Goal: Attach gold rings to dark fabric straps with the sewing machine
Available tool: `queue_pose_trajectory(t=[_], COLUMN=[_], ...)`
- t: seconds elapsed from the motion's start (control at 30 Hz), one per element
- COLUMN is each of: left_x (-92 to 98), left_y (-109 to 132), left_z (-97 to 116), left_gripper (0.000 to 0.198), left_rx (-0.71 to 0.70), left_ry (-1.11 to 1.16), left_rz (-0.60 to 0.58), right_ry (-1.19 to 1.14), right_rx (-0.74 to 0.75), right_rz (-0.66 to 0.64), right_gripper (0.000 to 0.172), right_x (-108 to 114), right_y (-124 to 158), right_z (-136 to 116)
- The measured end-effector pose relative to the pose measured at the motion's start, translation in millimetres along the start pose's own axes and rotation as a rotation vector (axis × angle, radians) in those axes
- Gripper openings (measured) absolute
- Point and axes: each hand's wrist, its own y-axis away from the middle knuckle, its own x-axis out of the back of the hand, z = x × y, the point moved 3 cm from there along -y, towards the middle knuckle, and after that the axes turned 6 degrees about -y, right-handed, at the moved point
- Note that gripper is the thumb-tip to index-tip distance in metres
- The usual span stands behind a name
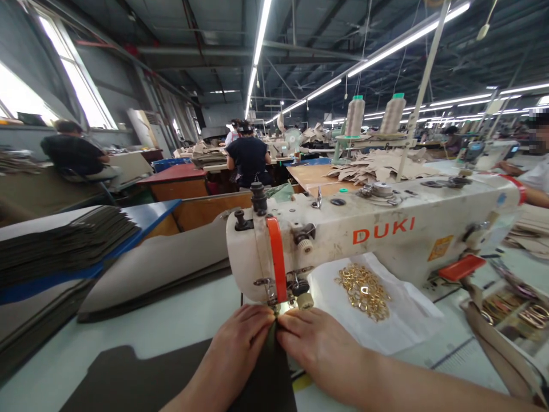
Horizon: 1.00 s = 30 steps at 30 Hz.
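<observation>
Dark fabric (pixel 266 366) pinched from both sides by fingertips of left hand (pixel 241 339) and right hand (pixel 318 344), steadying it under machine (pixel 386 234) foot; rings (pixel 362 292) heaped beside, within reach.

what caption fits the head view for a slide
Left hand and right hand pinch dark fabric at a DUKI sewing machine, gold rings piled beside it.

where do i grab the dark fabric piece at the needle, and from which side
Pinch the dark fabric piece at its near part, just short of the sewing machine head, coming from the near side, as the left hand and right hand do. Its far end lies under that head, so only this side is free.
</observation>
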Motion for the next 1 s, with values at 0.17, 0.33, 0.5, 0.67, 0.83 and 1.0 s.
queue_pose_trajectory(t=[0.17, 0.33, 0.5, 0.67, 0.83, 1.0], left_x=[-1.1, -0.3, -0.7, -5.5, -2.3, 2.0], left_y=[-0.5, -0.8, 0.2, 3.3, 6.7, 23.9], left_z=[-3.7, -5.3, -4.5, -6.3, -2.4, 3.1], left_gripper=[0.026, 0.024, 0.025, 0.023, 0.025, 0.031], left_rx=[0.027, 0.047, 0.064, 0.102, 0.067, -0.01], left_ry=[0.01, 0.044, 0.043, 0.04, 0.013, -0.168], left_rz=[-0.026, -0.033, -0.049, -0.101, -0.119, -0.246], right_ry=[0.006, 0.019, 0.011, 0.011, -0.059, -0.08], right_rx=[-0.013, -0.013, -0.023, -0.023, 0.005, 0.049], right_rz=[0.006, 0.016, 0.033, 0.075, 0.058, 0.041], right_gripper=[0.006, 0.004, 0.005, 0.011, 0.012, 0.012], right_x=[-1.3, -5.2, -7.5, -6.1, -2.4, 1.2], right_y=[-1.0, -1.3, -1.2, 1.7, 6.5, 8.9], right_z=[1.4, 1.6, 1.6, 0.6, -3.9, -6.7])
